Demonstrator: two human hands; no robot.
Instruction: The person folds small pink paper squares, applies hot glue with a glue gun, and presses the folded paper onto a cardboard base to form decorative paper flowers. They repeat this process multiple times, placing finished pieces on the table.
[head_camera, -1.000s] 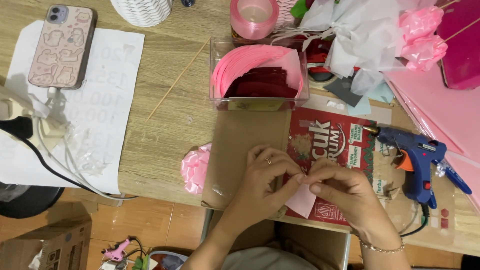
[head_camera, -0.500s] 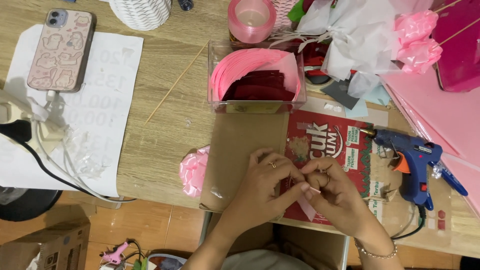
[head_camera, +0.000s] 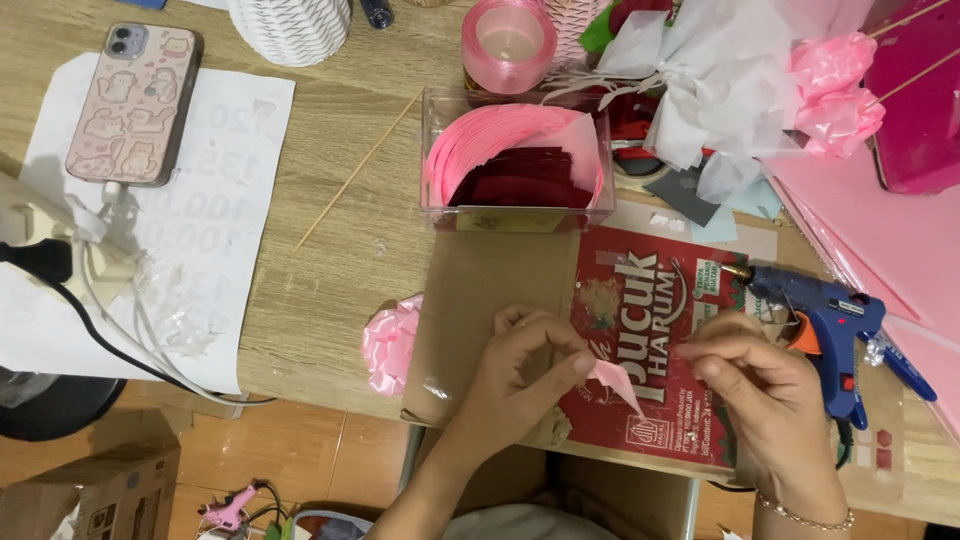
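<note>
Landmark: flattened red carton (head_camera: 650, 340) lying printed side up on brown cardboard sheet (head_camera: 490, 310), near front edge of wooden table (head_camera: 330, 260).

L hand (head_camera: 520, 375): over carton's left part, thumb and forefinger pressed together, pinching upper end of small pink ribbon piece (head_camera: 615, 382). Piece hangs down and to the right from the fingertips, pointed end over carton's middle. Other fingers curled under.

R hand (head_camera: 765, 385): over carton's right part, thumb and forefinger tips closed together. Whether anything sits between them, cannot tell; too small. Apart from the ribbon piece, not touching it. Thin bracelet at wrist.

Around carton:
- Blue glue gun (head_camera: 825, 325) just right of carton, nozzle toward carton's top right corner.
- Clear plastic box (head_camera: 517, 160) directly behind carton, holding pink and dark red ribbon strips.
- Pink ribbon roll (head_camera: 508, 42) further back, behind the box.
- Finished pink ribbon flower (head_camera: 388, 345) left of carton, at cardboard sheet's left edge.
- Thin wooden skewer (head_camera: 360, 168) back-left of carton, lying diagonal on table.
- Phone (head_camera: 132, 102) in patterned case far left of carton, on white paper sheet (head_camera: 200, 230), cable attached.
- Pink ribbon bows (head_camera: 835, 90) back-right of carton, beside white wrapping tissue (head_camera: 720, 90).
</note>
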